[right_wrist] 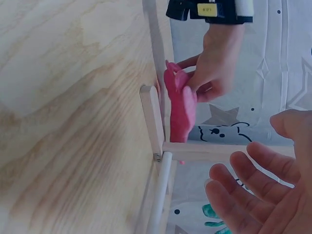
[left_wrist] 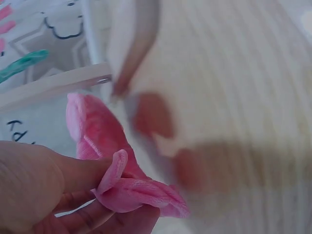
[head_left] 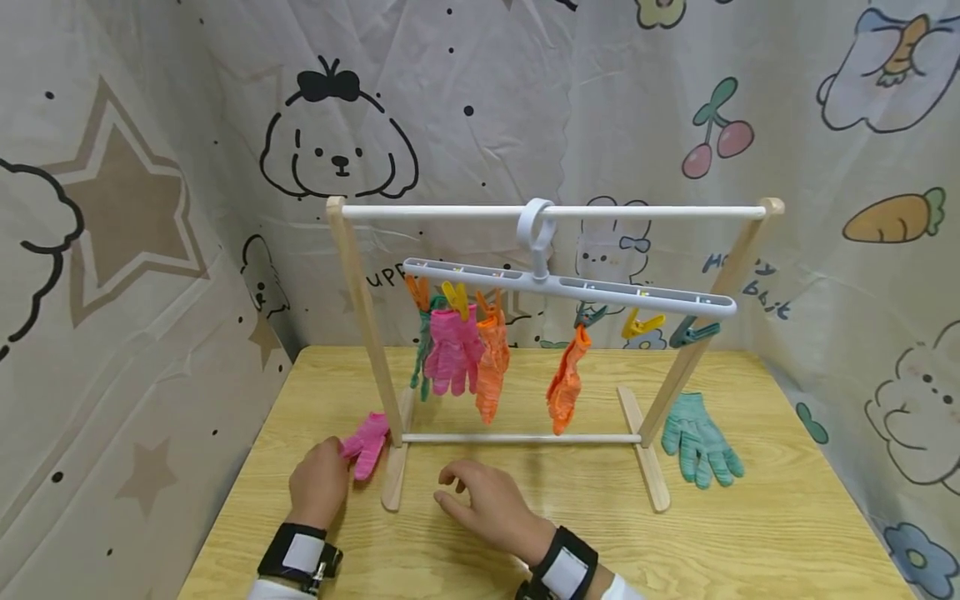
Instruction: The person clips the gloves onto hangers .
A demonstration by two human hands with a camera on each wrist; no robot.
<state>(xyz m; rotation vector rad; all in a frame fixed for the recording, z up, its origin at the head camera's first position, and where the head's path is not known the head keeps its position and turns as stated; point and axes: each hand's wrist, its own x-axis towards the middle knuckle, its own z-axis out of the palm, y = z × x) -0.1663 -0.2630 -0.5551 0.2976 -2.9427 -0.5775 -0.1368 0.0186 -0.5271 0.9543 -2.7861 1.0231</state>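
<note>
My left hand (head_left: 320,481) pinches a small pink knit glove (head_left: 367,446) beside the rack's left foot. In the left wrist view the thumb and fingers grip one end of the pink glove (left_wrist: 122,190), above the table. My right hand (head_left: 487,504) is in front of the rack's lower bar and holds nothing; its fingers are loosely bent in the right wrist view. From the white hanger (head_left: 630,292) hang a green glove (head_left: 423,354), another pink glove (head_left: 454,350), an orange knit piece (head_left: 492,367) and a second orange piece (head_left: 568,383), on clothespins.
A wooden rack with a white top bar (head_left: 435,212) and lower bar (head_left: 517,438) stands on the table (head_left: 720,550). A teal glove (head_left: 697,437) lies by its right foot. Yellow (head_left: 641,325) and dark teal (head_left: 693,332) clothespins hang at right. Patterned cloth surrounds the table.
</note>
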